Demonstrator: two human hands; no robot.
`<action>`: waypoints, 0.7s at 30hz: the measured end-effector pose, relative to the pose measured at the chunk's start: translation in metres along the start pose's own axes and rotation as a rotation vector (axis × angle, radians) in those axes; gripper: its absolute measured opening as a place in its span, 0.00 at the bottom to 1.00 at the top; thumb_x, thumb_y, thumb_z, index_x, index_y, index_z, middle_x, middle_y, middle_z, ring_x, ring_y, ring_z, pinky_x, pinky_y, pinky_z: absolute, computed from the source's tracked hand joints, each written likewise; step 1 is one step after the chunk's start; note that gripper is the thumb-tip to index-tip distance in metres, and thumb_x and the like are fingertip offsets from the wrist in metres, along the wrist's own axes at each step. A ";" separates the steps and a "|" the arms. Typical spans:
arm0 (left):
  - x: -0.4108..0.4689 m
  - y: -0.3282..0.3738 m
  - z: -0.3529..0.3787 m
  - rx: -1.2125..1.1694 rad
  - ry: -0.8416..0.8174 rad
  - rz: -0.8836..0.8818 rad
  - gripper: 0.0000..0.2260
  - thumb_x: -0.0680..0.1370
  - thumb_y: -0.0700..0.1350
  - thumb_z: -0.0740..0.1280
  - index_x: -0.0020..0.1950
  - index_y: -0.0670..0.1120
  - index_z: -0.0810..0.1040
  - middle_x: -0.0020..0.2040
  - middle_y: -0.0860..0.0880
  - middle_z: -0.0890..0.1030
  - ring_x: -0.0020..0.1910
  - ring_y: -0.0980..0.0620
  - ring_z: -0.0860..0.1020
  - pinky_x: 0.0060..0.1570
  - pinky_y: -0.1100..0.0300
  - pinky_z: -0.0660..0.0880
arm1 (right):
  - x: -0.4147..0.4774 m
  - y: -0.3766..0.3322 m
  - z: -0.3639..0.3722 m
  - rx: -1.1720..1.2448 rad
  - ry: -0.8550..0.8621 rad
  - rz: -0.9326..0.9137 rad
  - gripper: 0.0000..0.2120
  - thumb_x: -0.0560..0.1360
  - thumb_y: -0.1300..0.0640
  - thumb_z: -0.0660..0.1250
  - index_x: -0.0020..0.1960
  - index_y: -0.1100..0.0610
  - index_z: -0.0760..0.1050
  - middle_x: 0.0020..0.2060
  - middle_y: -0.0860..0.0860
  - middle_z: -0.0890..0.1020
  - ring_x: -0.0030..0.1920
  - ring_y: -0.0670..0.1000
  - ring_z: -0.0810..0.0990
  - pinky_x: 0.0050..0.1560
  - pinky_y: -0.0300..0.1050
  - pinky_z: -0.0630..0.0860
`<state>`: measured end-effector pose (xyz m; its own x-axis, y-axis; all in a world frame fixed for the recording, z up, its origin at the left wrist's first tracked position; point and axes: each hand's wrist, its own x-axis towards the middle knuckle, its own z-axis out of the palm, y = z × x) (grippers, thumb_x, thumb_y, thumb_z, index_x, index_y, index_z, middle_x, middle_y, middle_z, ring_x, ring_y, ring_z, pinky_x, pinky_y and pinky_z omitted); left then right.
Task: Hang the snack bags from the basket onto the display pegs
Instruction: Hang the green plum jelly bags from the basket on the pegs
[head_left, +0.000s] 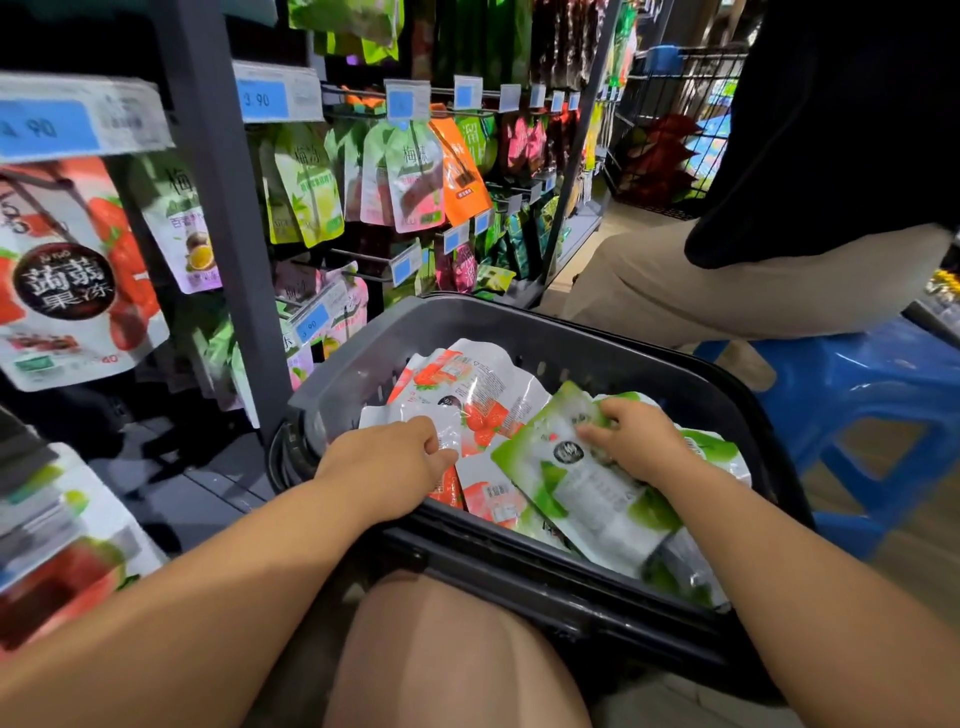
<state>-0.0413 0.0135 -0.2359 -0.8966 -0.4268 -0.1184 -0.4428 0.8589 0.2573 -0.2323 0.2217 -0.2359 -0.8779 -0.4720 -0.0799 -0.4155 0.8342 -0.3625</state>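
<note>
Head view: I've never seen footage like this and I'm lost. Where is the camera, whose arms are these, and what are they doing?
There is no machine here. A person wears a camera on the head, looking forward and down, so the two bare arms are their own. A dark basket sits in front of them, above their knee, filled with snack bags. The left hand pinches the edge of a red bag. The right hand grips the top of a green bag. To the left and ahead stands a rack whose pegs carry hanging bags and blue price tags. On the right are another person and a blue stool.
</note>
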 end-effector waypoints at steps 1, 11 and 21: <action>0.000 -0.001 0.000 -0.002 -0.003 -0.001 0.15 0.81 0.63 0.52 0.54 0.56 0.71 0.48 0.54 0.77 0.53 0.46 0.76 0.46 0.55 0.67 | 0.003 -0.003 0.003 0.023 0.070 0.004 0.14 0.78 0.44 0.67 0.40 0.51 0.70 0.37 0.50 0.78 0.40 0.54 0.77 0.35 0.45 0.68; 0.000 -0.002 -0.002 -0.005 0.011 0.027 0.15 0.81 0.63 0.52 0.54 0.55 0.71 0.46 0.54 0.77 0.49 0.48 0.76 0.46 0.54 0.69 | -0.010 -0.029 0.029 -0.303 -0.189 -0.026 0.45 0.60 0.21 0.66 0.67 0.49 0.69 0.63 0.51 0.73 0.64 0.55 0.72 0.61 0.53 0.73; -0.001 -0.002 -0.001 -0.007 0.009 0.032 0.15 0.81 0.62 0.52 0.54 0.54 0.71 0.45 0.54 0.75 0.47 0.49 0.75 0.44 0.55 0.67 | -0.019 -0.037 0.029 -0.297 -0.169 -0.013 0.25 0.66 0.47 0.71 0.61 0.51 0.69 0.53 0.50 0.76 0.50 0.54 0.77 0.46 0.48 0.77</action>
<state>-0.0392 0.0118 -0.2354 -0.9102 -0.4016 -0.1009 -0.4136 0.8702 0.2675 -0.1935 0.1913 -0.2484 -0.8307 -0.5030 -0.2385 -0.4992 0.8627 -0.0805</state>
